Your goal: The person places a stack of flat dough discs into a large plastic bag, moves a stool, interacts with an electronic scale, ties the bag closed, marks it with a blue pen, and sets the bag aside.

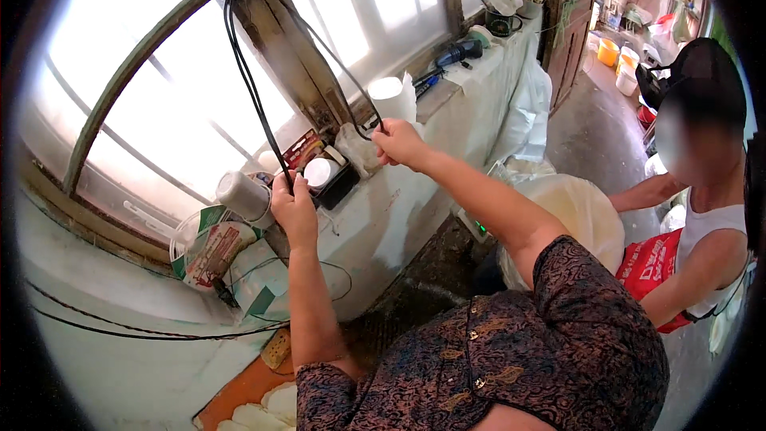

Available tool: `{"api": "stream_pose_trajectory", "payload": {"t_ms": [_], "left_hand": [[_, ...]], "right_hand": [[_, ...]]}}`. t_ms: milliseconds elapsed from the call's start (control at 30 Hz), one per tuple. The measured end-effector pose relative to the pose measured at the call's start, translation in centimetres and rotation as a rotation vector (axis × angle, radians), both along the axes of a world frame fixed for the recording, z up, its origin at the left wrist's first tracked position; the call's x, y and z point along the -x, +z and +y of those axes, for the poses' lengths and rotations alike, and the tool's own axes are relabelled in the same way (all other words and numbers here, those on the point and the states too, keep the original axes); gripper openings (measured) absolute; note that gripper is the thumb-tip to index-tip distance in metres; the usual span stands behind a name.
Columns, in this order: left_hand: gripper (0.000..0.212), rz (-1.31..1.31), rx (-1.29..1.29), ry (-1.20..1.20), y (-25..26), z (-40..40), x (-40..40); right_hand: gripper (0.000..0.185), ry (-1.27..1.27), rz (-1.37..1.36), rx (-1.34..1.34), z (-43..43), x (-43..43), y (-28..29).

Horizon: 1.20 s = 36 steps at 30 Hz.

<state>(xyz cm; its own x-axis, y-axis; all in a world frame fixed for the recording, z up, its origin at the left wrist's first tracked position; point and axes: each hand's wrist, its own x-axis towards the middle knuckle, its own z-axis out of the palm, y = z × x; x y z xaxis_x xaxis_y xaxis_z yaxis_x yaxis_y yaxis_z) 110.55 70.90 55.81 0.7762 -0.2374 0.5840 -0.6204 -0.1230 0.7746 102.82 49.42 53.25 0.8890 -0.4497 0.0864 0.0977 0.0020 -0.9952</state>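
Note:
A long black cable [248, 78] hangs in loops from the wooden window post. Its strands run down on the left into my left hand [294, 206], whose thumb and fingers are closed round them. My right hand [398, 142] pinches another part of the cable, to the right of a black box [338, 188] with a white round lid in it. Beside my left hand a grey plastic cup [242, 194] lies tilted on the sill. A crumpled clear plastic bag [357, 146] sits between the box and my right hand.
At the right a person [712, 203] stands by a large plastic-lined tub [574, 209]. A white roll [386, 99], a dark enamel mug [501, 23] and tools line the sill. Black wires [149, 335] cross the lower left wall.

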Motion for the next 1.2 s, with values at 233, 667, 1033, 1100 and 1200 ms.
{"api": "stream_pose_trajectory", "payload": {"t_ms": [233,667,1033,1100,1200], "left_hand": [[0.024,-0.175,-0.198,0.211,0.1,-2.2,0.5],[0.065,-0.213,-0.301,0.239,-2.3,-1.4,3.0],[0.052,-0.669,-0.249,0.239,-4.6,-2.4,8.9],[0.041,-0.624,-0.245,-0.005,-5.5,-3.3,10.2],[0.034,-0.54,-0.308,-0.114,-7.6,-4.1,11.5]], "right_hand": [[0.018,-0.066,-0.001,-0.196,-0.8,-4.3,-1.4],[0.008,-0.155,-0.109,-0.276,0.0,1.5,-4.1],[0.02,-0.168,0.195,0.329,1.4,18.6,-13.2],[0.017,-0.138,0.316,0.311,1.8,23.0,-15.5],[0.018,-0.351,0.574,0.463,2.3,29.1,-18.1]]}}
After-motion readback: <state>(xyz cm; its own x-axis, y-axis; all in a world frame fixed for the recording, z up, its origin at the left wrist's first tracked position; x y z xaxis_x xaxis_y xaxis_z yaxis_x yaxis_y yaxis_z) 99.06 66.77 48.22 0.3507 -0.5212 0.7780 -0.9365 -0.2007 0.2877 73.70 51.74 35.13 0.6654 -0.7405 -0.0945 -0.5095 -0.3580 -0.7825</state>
